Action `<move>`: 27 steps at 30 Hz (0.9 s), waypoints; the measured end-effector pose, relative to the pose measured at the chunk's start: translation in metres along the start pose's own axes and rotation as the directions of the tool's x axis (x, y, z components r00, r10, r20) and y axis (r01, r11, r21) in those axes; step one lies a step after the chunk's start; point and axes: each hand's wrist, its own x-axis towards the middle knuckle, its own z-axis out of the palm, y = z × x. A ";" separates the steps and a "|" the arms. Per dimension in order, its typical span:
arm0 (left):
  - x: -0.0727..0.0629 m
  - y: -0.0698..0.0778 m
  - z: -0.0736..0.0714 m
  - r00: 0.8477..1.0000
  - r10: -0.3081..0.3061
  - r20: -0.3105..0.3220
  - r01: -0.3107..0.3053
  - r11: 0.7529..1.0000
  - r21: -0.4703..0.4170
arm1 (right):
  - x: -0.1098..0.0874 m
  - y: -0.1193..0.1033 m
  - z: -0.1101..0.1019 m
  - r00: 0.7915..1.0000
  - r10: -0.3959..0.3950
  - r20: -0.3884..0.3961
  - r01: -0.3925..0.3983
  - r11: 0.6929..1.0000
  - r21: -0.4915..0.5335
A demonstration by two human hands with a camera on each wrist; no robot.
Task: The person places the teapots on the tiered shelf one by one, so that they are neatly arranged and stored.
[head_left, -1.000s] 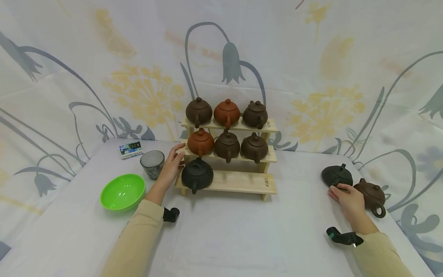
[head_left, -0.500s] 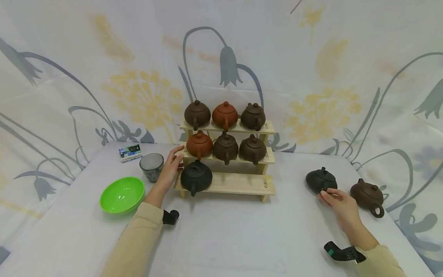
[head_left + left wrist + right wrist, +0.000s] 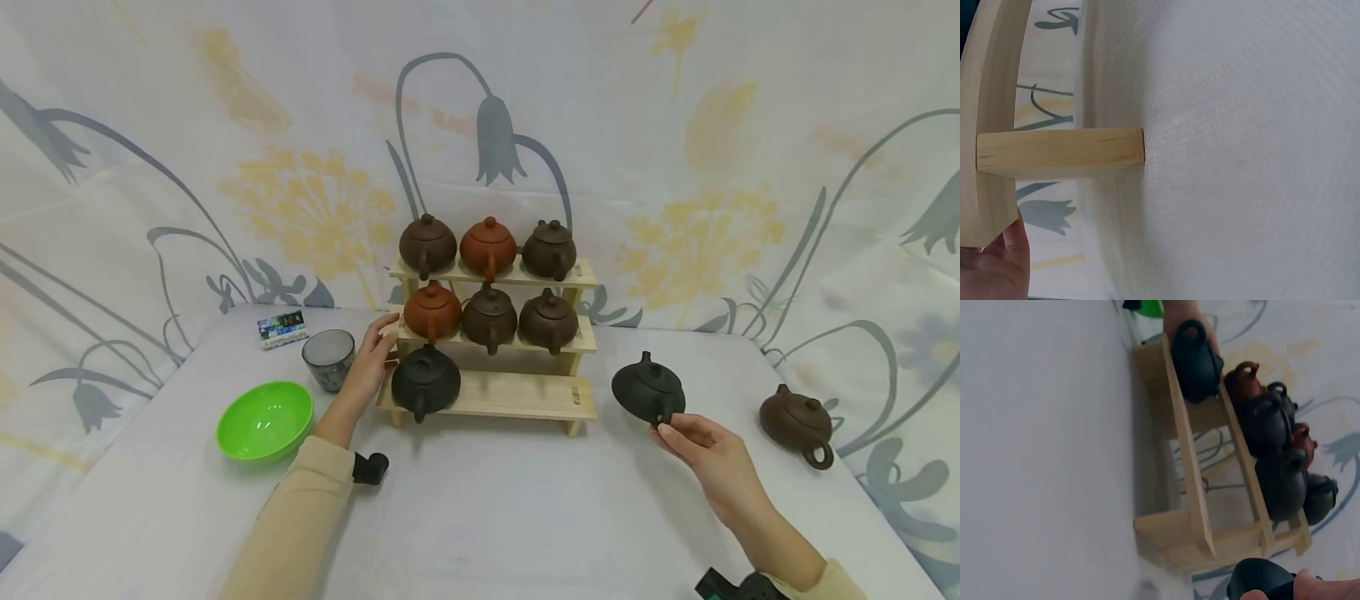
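My right hand [image 3: 716, 467] pinches the handle of a black teapot [image 3: 647, 390], holding it above the table to the right of a three-tier wooden stand [image 3: 517, 393]. In the right wrist view this teapot [image 3: 1260, 578] shows at the bottom edge. My left hand [image 3: 365, 367] grips the left end of the stand; in the left wrist view its fingers [image 3: 1016, 250] wrap the wood. Another black teapot [image 3: 426, 385] sits at the left of the lowest tier. Brown and reddish teapots fill the upper tiers, among them an orange-red teapot [image 3: 432, 312] near my left fingers.
A dark brown teapot [image 3: 797, 423] stands on the table at far right. On the left are a green bowl [image 3: 266, 421], a grey glass cup [image 3: 329, 358] and a small printed box [image 3: 282, 329]. Patterned cloth [image 3: 675, 167] hangs behind the table.
My right hand has lifted the black teapot from beside the dark brown one and carried it left towards the stand. The left hand has stayed at the stand's end.
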 end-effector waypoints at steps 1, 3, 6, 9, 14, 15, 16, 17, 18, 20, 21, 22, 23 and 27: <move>0.000 0.000 0.000 1.000 0.002 -0.001 -0.002 1.000 0.000 | -0.002 -0.002 0.003 1.000 -0.009 0.010 0.009 1.000 -0.001; 0.001 0.000 0.000 1.000 0.007 -0.005 -0.007 1.000 0.001 | -0.007 -0.006 0.009 0.999 -0.021 0.028 0.021 1.000 -0.010; 0.001 0.000 0.000 1.000 0.013 -0.009 -0.013 1.000 0.002 | -0.014 -0.010 0.018 0.999 -0.015 0.048 0.016 1.000 -0.025; 0.002 0.000 0.000 1.000 0.016 -0.008 -0.016 1.000 0.003 | -0.018 -0.013 0.027 0.997 -0.011 0.077 0.014 0.999 -0.039; 0.002 0.000 0.000 1.000 0.009 0.001 -0.009 1.000 -0.004 | -0.024 -0.014 0.042 0.993 0.017 0.114 -0.012 0.999 -0.044; 0.002 0.000 0.000 1.000 0.008 0.002 -0.008 1.000 -0.002 | -0.025 -0.014 0.046 0.993 0.024 0.118 -0.019 0.999 -0.041; 0.002 0.000 0.000 1.000 0.006 0.001 -0.006 1.000 -0.001 | -0.026 -0.014 0.049 0.992 0.030 0.124 -0.025 0.999 -0.037; 0.002 0.000 0.000 1.000 0.004 0.000 -0.004 1.000 0.001 | -0.027 -0.015 0.053 0.991 0.034 0.130 -0.030 0.999 -0.034; 0.002 0.001 0.001 1.000 0.004 -0.003 -0.004 1.000 0.000 | -0.028 -0.015 0.057 0.990 0.034 0.139 -0.030 0.999 -0.031; 0.002 0.001 0.001 1.000 0.004 -0.005 -0.004 1.000 0.004 | -0.030 -0.015 0.064 0.987 0.031 0.156 -0.028 0.999 -0.026; 0.002 0.000 0.000 1.000 0.005 -0.007 -0.005 1.000 0.005 | -0.030 -0.015 0.068 0.985 0.028 0.168 -0.025 0.999 -0.022; 0.002 0.000 0.000 1.000 0.005 -0.010 -0.005 1.000 0.003 | -0.031 -0.015 0.071 0.983 0.025 0.179 -0.022 1.000 -0.018; 0.002 0.000 0.000 1.000 0.006 -0.010 -0.006 1.000 0.002 | -0.031 -0.014 0.075 0.982 0.021 0.188 -0.019 1.000 -0.012; 0.003 -0.002 0.000 1.000 0.004 -0.016 -0.004 1.000 -0.001 | -0.029 -0.012 0.092 0.975 0.003 0.221 -0.011 0.999 0.034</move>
